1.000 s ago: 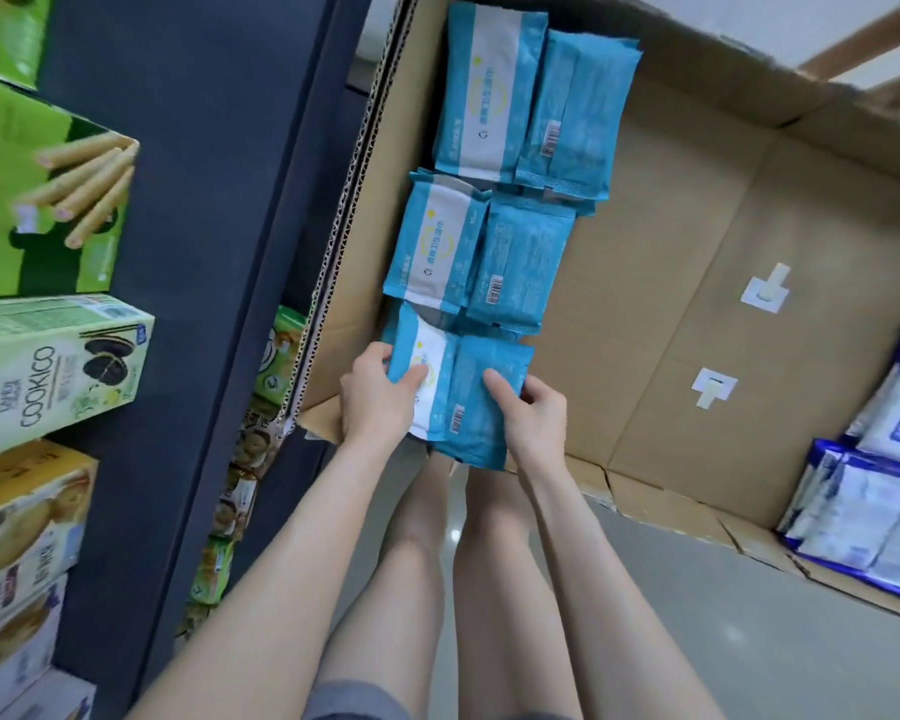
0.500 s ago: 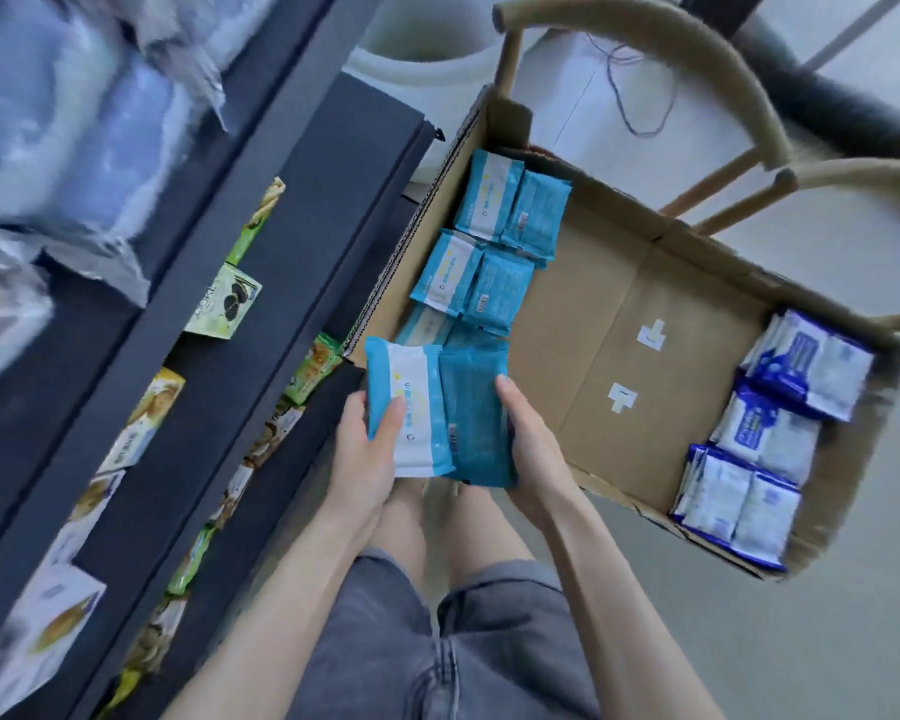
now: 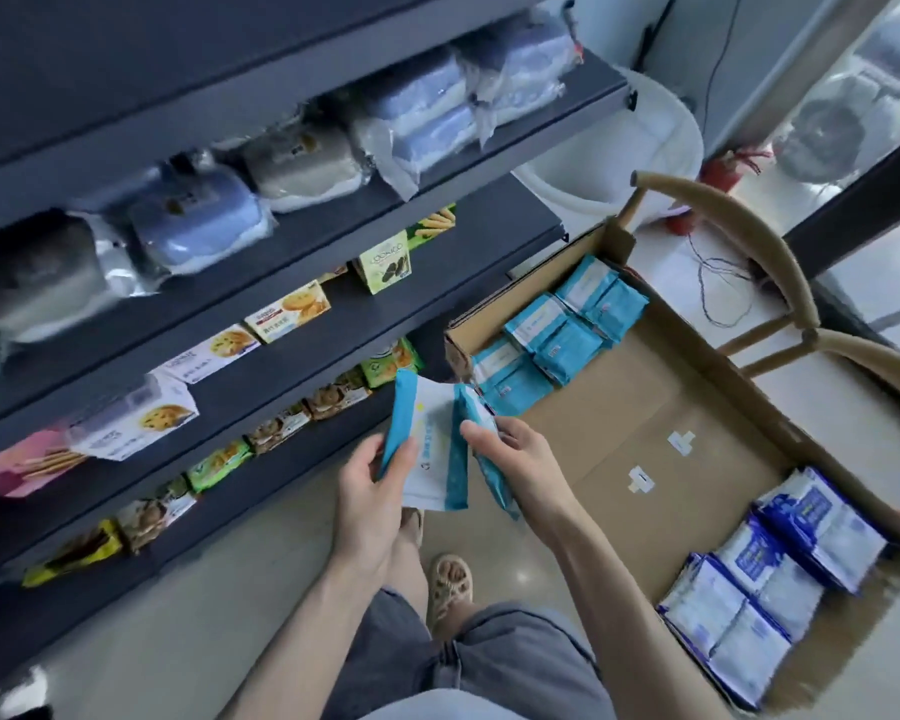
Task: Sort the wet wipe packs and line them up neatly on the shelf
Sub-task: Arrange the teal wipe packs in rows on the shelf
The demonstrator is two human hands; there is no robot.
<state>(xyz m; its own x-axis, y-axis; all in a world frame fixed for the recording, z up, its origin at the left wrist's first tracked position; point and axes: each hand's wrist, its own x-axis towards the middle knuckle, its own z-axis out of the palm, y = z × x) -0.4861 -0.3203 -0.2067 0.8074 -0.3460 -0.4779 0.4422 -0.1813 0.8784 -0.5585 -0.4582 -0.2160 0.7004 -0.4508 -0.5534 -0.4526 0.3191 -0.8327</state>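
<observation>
Dark shelving (image 3: 489,226) fills the view from eight to twelve o'clock, stocked with snack boxes (image 3: 287,311) and, higher up, wrapped bundles (image 3: 427,111) too blurred to name; no wet wipe packs seem to be lined up there yet. Toward three o'clock a cardboard box (image 3: 645,433) holds teal packs (image 3: 552,330) in its one o'clock corner and dark-blue packs (image 3: 759,589) at its five o'clock corner, so sorting looks done but shelving barely begun. At centre the left hand (image 3: 370,491) has its fingers (image 3: 365,454) curled round a teal-and-white pack (image 3: 432,449). The right hand (image 3: 520,454) pinches a second teal pack (image 3: 492,483) just beside it, both clear of the box.
</observation>
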